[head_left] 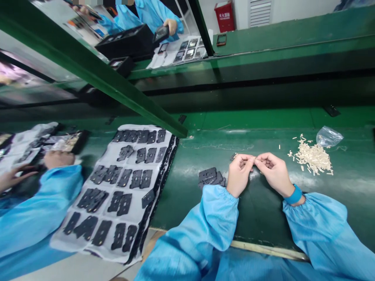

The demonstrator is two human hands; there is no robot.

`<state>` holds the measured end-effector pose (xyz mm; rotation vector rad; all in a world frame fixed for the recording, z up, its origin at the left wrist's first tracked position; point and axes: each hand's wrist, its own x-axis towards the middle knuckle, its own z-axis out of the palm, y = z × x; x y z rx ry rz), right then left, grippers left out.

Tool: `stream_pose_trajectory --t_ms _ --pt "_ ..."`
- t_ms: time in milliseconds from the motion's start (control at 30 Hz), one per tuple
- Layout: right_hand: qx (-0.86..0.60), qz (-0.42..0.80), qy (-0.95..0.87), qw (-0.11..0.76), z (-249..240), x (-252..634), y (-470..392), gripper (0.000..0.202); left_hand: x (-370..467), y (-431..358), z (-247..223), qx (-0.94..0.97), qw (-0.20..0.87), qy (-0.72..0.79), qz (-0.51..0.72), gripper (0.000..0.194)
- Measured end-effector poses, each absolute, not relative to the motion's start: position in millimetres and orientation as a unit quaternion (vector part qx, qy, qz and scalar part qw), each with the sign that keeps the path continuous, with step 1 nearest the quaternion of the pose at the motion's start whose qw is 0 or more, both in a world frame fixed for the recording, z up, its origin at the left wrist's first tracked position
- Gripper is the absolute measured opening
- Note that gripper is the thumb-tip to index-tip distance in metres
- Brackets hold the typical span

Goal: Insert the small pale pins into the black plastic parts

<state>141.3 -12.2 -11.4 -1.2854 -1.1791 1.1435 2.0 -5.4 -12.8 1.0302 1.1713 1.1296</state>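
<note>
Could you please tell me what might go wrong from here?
The small pale pieces lie in a loose heap to the right of the right hand, so a careless sweep might scatter them. The black plates are piled unevenly close to the left sleeve, which could perhaps knock them askew.

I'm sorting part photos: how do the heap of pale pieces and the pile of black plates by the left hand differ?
The pale pieces are cream-coloured; the black plates are dark. Each pale piece is a tiny strip, each black plate far broader. The pale pieces are heaped, some scattered around; the black plates overlap in a pile. Both lie on the green bench.
</note>
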Motion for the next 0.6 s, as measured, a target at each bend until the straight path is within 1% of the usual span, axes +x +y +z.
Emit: stream_pose_trajectory --t_ms 133,233,367,433,600 --pt "-0.533 0.496 -0.468 0.501 -10 148 -17 0.037 4 -7 -16 0.457 0.575 0.497 0.463 0.034" --pt "-0.54 0.496 -0.476 0.486 -10 157 -24 0.035 3 -9 -16 0.486 0.57 0.492 0.444 0.031" --pt "-0.552 0.482 -0.507 0.454 -11 167 -35 0.036 3 -12 -12 0.568 0.523 0.478 0.418 0.024" --pt "-0.557 0.478 -0.512 0.447 -12 170 -38 0.035 4 -13 -10 0.587 0.505 0.479 0.414 0.023" --pt "-0.556 0.482 -0.515 0.439 -12 170 -39 0.033 6 -15 -7 0.55 0.533 0.493 0.412 0.028"
